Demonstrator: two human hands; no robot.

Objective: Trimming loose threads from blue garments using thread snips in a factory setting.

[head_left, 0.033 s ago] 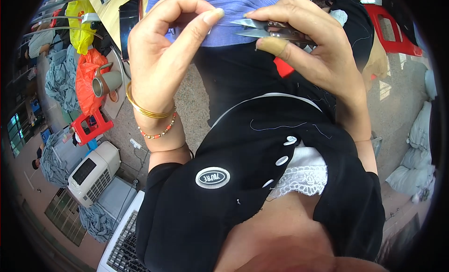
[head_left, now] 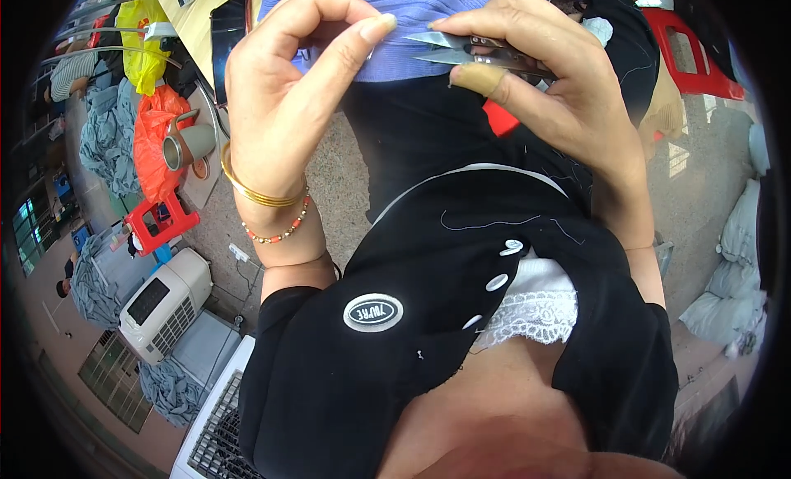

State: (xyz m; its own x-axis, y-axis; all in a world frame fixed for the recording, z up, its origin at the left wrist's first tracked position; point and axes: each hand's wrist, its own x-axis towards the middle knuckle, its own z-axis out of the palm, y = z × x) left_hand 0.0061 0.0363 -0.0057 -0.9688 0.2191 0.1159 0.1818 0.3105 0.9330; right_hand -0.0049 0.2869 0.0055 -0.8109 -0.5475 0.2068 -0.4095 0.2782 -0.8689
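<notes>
My left hand (head_left: 301,100) is closed, thumb and forefinger pinched together over a blue-purple ribbed knit garment (head_left: 391,70). A small whitish bit shows under the fingertips; what it is I cannot make out. Metal thread snips (head_left: 441,40) sit in my right hand (head_left: 568,84), gripped between fingers and thumb. Their two pointed blades are apart and aim left at the pinched fingertips, with a gap between. A tan covering wraps the right thumb's tip. Below that thumb shows a small red piece (head_left: 500,119), partly hidden. The garment lies across the top of my dark-trousered lap.
At the left, a dark phone (head_left: 221,51) lies on a wooden table (head_left: 194,18). Near it are a grey mug (head_left: 196,144), a red plastic bag (head_left: 155,137) and a yellow bag (head_left: 142,46). Red stools (head_left: 161,224) stand at both sides. A white air cooler (head_left: 169,306) stands lower left.
</notes>
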